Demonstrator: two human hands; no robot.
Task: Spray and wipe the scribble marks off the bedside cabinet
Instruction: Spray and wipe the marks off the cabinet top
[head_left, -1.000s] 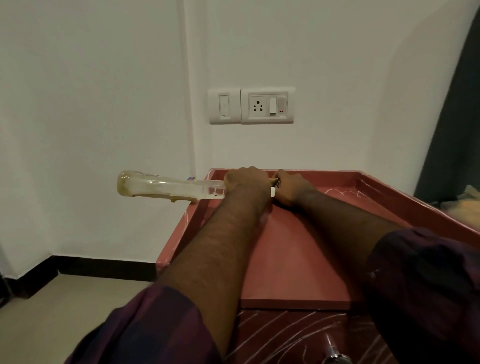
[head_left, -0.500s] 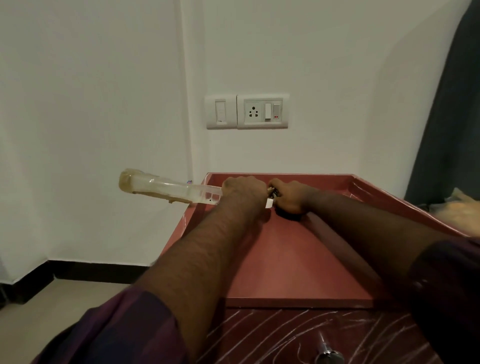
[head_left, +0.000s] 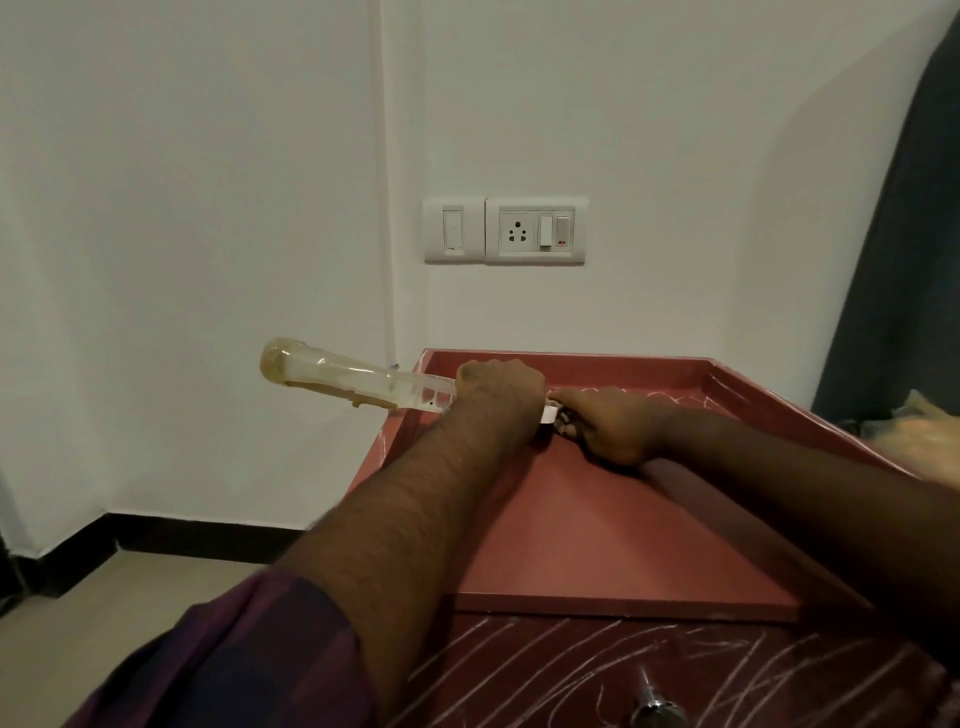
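Looking down through the head camera, I am seeing both hands meeting over the back left part of the bedside cabinet (head_left: 597, 545). The left hand (head_left: 498, 389) is gripping the neck end of a clear bottle (head_left: 353, 382), its fingers clamped round the plastic with the back of the hand facing me. The bottle is lying almost level, its base sticking out to the left past the cabinet's edge and hanging over the floor (head_left: 104, 597); a brownish film is clinging to the base and the underside. The right hand (head_left: 608, 426) is sitting just beside the left, low over the surface, with its fingers (head_left: 571, 402) curled in and pinching the white spray head (head_left: 549, 414) that is showing between the two hands.

White scribble marks (head_left: 649, 397) are running along the back of the red surface, just behind the right hand and on toward the right rim. More scribbles are crossing the drawer front (head_left: 571, 670) below, around a metal knob (head_left: 657, 714). A purple sleeve (head_left: 249, 649) is covering the left upper arm.

On the white wall behind, a socket plate (head_left: 535, 231) is sitting beside a single switch (head_left: 453, 230). A dark curtain (head_left: 904, 260) is hanging at the right edge, and a black skirting (head_left: 182, 535) is running along the foot of the wall.
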